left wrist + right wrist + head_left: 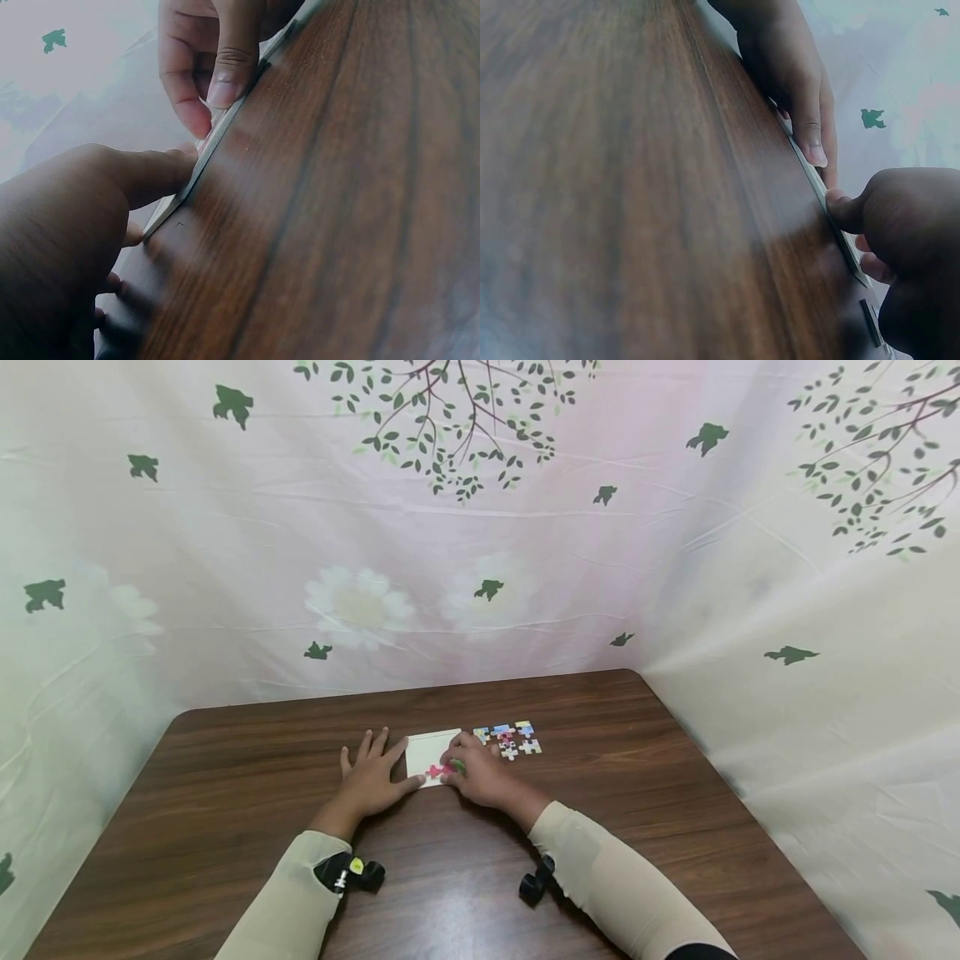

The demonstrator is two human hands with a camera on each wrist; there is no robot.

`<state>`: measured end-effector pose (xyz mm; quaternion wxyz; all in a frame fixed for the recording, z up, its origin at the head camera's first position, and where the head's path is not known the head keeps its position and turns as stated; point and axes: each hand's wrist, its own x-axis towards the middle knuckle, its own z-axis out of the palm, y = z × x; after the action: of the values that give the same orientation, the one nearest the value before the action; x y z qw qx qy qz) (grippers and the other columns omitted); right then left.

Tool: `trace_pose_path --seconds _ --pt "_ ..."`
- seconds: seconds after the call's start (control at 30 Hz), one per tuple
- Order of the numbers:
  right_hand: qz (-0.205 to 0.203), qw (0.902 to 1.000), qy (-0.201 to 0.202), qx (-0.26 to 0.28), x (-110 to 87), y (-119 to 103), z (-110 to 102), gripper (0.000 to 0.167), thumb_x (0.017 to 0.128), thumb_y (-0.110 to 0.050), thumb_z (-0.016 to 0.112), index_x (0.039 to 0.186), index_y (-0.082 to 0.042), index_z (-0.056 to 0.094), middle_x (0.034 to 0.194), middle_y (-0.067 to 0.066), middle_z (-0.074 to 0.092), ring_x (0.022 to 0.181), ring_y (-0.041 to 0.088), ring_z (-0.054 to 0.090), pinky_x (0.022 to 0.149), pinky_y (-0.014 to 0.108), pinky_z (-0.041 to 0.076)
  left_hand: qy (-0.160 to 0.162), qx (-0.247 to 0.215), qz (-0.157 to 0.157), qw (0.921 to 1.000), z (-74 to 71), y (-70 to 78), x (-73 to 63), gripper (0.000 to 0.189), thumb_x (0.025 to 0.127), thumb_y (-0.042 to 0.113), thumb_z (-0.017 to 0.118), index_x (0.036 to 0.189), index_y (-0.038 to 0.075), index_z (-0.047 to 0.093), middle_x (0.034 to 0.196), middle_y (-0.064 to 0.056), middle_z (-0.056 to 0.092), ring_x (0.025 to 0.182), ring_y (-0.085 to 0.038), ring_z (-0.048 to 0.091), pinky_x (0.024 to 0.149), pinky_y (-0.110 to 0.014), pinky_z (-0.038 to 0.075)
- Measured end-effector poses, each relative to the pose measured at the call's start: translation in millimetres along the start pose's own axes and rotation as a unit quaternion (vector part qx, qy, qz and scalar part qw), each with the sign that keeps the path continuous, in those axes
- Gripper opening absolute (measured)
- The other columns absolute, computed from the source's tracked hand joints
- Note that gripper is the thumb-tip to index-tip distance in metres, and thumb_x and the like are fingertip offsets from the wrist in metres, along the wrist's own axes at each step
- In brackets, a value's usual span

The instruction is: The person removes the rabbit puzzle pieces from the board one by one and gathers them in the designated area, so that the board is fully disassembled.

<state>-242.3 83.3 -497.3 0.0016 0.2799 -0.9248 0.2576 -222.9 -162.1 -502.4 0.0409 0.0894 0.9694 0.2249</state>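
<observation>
A white puzzle tray lies flat on the table between the two hands. My left hand rests at its left side with fingers spread, index fingertip by the left edge and thumb at the near edge. Bent over the tray's right part, my right hand pinches a puzzle piece with pink and green low on the tray, mostly covered by the fingers. Just left of it, a pink puzzle piece lies in the tray's near part. In the left wrist view, the right thumb points down at the tray's near edge.
Several loose puzzle pieces lie on the brown wooden table right of the tray, some partly behind the right hand. A printed cloth hangs behind the table and along its sides. Both wrists wear small black cameras.
</observation>
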Motion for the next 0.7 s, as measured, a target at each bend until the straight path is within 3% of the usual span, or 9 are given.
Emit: trace_pose_path --seconds 0.7 --pt "0.030 0.9986 -0.026 -0.034 2.9 -10.5 -4.8 0.025 0.101 -0.030 0.081 0.116 -0.016 0.066 0.124 0.001 0.061 0.118 0.021 0.062 0.093 0.043 0.035 -0.001 0.002 -0.003 1.0000 -0.1 0.5 0.4 0.092 0.099 0.071 0.064 0.171 0.018 0.040 0.182 -0.024 0.018 0.170 -0.053 0.004 0.126 -0.085 -0.003"
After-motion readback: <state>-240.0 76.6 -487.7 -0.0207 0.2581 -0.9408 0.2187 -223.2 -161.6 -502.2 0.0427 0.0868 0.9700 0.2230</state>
